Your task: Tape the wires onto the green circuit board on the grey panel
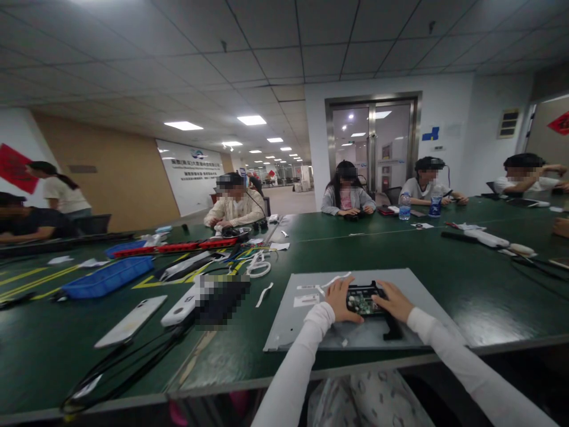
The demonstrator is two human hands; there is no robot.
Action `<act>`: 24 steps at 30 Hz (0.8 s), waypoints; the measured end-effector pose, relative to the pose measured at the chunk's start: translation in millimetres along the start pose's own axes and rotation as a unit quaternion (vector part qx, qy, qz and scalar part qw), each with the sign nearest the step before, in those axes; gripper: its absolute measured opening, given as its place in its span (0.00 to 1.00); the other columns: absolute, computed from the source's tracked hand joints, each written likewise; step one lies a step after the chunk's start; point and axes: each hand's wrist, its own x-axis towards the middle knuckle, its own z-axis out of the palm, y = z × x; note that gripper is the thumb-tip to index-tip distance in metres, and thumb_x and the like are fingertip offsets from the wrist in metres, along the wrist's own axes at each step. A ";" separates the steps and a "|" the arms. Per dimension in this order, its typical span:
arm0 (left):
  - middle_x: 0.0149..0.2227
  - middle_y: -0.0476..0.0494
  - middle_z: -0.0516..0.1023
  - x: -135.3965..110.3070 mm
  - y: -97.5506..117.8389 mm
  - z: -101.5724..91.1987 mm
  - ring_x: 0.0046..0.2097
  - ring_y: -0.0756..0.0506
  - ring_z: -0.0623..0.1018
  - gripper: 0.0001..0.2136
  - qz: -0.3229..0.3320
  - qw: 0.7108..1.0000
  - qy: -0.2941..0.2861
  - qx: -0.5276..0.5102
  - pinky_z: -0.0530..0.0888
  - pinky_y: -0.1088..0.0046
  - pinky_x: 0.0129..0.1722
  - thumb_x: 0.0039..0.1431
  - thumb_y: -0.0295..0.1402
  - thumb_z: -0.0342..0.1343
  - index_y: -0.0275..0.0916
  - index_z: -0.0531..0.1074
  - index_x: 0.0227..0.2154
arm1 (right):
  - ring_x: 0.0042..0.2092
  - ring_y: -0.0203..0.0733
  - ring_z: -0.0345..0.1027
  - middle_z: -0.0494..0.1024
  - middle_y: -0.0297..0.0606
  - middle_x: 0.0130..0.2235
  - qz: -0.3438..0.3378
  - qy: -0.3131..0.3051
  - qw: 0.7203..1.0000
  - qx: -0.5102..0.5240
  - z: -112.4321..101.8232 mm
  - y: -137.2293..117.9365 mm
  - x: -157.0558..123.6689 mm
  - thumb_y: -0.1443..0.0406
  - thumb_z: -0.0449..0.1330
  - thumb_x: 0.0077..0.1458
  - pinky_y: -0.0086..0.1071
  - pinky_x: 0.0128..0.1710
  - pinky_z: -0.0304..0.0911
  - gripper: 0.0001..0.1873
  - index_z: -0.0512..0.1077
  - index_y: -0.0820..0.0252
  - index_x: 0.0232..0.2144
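A green circuit board [363, 303] sits in a black plastic frame, low over or on a flat grey metal panel [284, 326]; I cannot tell whether it touches the panel. My left hand [341, 301] grips the frame's left side, thumb along the near edge. On the right side, my right hand [397, 301] holds the frame with its fingers bent over the edge. A black plastic bracket [393, 330] juts out toward me below the right hand. White paper labels [306, 300] and a thin white strip [335, 277] lie on the panel beyond and left of my left hand.
Left on the green table are a white phone [132, 320], a white device [184, 303] with black cables, a blue tray [109, 277] and red power strips [178, 247]. Bottles [404, 209] and another white device [491, 239] stand or lie farther right. Several people sit around the table.
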 end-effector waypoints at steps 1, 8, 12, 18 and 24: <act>0.55 0.39 0.50 -1.5 -2.2 1.0 0.57 0.32 0.46 0.50 -0.016 1.000 -0.001 0.011 0.46 0.50 0.52 0.26 0.53 0.60 0.47 0.44 0.55 | 0.53 0.47 0.52 0.61 0.45 0.50 -0.006 0.003 1.000 -0.017 3.9 1.9 4.1 0.53 0.49 0.47 0.39 0.52 0.47 0.29 0.59 0.64 0.49; 0.57 0.42 0.48 -2.9 -36.4 -4.4 0.58 0.42 0.47 0.24 -0.071 0.980 0.180 0.048 0.40 0.60 0.55 0.54 0.44 0.44 0.44 0.51 0.53 | 0.50 0.45 0.53 0.63 0.42 0.49 -0.036 -0.012 0.996 -0.082 0.9 7.1 22.9 0.57 0.48 0.50 0.37 0.50 0.47 0.25 0.59 0.60 0.50; 0.51 0.37 0.60 3.3 -63.6 -6.1 0.53 0.45 0.58 0.18 -0.151 0.959 0.239 0.003 0.53 0.67 0.53 0.57 0.34 0.41 0.34 0.58 0.50 | 0.48 0.42 0.55 0.65 0.37 0.46 -0.046 -0.042 0.993 -0.105 -0.9 3.4 31.2 0.56 0.45 0.52 0.36 0.48 0.48 0.20 0.64 0.50 0.46; 0.40 0.42 0.70 2.6 -77.7 -5.6 0.45 0.47 0.67 0.15 -0.173 0.959 0.226 0.000 0.61 0.72 0.47 0.48 0.19 0.44 0.36 0.71 0.36 | 0.48 0.43 0.55 0.66 0.34 0.45 -0.018 -0.037 0.993 -0.112 6.1 -1.0 41.5 0.55 0.45 0.52 0.40 0.46 0.48 0.17 0.67 0.46 0.42; 0.37 0.44 0.71 -4.1 -74.8 -4.5 0.42 0.47 0.67 0.20 -0.176 0.963 0.202 0.024 0.61 0.73 0.45 0.40 0.13 0.44 0.38 0.74 0.31 | 0.47 0.44 0.55 0.65 0.35 0.45 0.009 -0.027 0.993 -0.110 10.1 -2.2 40.8 0.55 0.46 0.51 0.42 0.45 0.48 0.17 0.67 0.46 0.42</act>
